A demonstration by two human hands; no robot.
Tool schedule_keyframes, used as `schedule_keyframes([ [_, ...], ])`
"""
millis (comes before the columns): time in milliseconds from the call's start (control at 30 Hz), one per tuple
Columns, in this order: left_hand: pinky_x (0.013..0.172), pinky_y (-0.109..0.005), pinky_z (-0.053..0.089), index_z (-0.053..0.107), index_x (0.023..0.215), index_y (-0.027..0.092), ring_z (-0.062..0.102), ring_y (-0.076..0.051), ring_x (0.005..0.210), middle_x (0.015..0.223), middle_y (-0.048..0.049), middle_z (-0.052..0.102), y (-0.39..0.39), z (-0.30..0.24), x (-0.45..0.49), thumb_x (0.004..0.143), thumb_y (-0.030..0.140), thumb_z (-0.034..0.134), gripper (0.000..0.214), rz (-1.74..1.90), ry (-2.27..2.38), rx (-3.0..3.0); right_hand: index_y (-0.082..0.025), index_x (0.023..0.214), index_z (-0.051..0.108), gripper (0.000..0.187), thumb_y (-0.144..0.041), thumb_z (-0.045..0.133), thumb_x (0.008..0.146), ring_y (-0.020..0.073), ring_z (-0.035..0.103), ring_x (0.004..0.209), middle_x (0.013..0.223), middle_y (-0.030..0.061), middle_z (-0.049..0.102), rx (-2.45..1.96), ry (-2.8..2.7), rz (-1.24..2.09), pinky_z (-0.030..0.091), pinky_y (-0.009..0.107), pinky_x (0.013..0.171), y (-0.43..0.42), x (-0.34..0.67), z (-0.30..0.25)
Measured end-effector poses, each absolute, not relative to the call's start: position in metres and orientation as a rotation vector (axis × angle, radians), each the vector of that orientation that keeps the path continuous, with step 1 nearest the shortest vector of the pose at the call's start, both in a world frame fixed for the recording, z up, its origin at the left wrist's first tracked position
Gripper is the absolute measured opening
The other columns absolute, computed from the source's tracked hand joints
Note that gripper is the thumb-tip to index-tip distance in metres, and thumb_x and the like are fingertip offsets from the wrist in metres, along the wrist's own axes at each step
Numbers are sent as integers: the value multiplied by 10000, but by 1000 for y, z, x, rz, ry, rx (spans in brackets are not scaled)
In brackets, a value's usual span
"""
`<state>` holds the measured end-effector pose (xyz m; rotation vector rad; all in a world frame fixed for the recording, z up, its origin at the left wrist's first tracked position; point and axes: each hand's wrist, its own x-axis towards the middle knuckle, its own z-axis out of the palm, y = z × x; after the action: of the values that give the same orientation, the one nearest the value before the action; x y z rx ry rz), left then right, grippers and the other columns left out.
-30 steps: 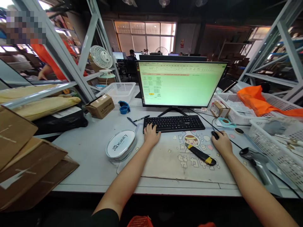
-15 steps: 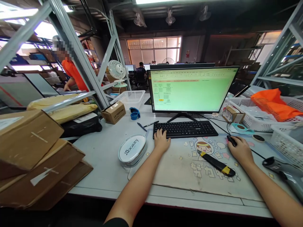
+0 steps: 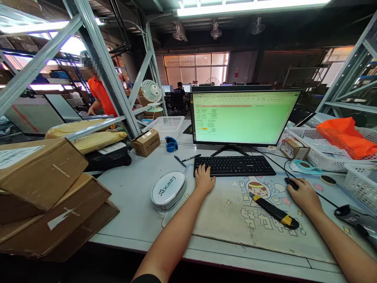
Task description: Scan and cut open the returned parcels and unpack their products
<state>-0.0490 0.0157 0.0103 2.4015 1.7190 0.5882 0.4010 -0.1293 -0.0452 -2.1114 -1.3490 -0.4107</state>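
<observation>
My left hand (image 3: 204, 180) rests with its fingers spread on the left end of a black keyboard (image 3: 235, 165). My right hand (image 3: 304, 195) lies curled over a black mouse (image 3: 291, 183) on a worn cartoon desk mat (image 3: 253, 214). A black and yellow box cutter (image 3: 275, 212) lies on the mat between my hands. Behind the keyboard stands a monitor (image 3: 246, 118) showing a green spreadsheet.
An oval white tin (image 3: 168, 190) sits left of the mat. Two pens (image 3: 185, 159), a small brown box (image 3: 146, 142) and a blue tape dispenser (image 3: 170, 144) lie further back. Cardboard boxes (image 3: 44, 188) are stacked at left, white baskets (image 3: 330, 147) and a barcode scanner (image 3: 353, 218) at right. A person in orange stands behind the shelving.
The camera has tilted up and turned left, so everything sits lower and further right in the view. Both hands stay on the keyboard and the mouse.
</observation>
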Motion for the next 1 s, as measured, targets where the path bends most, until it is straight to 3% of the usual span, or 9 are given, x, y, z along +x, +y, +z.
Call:
schedule_keyframes([
  [1000, 1307, -550, 190, 491, 1546, 149, 247, -355, 1593, 1677, -164, 372, 12, 18, -48, 957, 380, 561, 637, 558, 1725, 2382, -148, 1210, 748, 555, -478, 469, 861, 343, 618, 1247, 1296, 162, 684, -2160, -1332, -420, 492, 472, 1087, -135, 389, -35],
])
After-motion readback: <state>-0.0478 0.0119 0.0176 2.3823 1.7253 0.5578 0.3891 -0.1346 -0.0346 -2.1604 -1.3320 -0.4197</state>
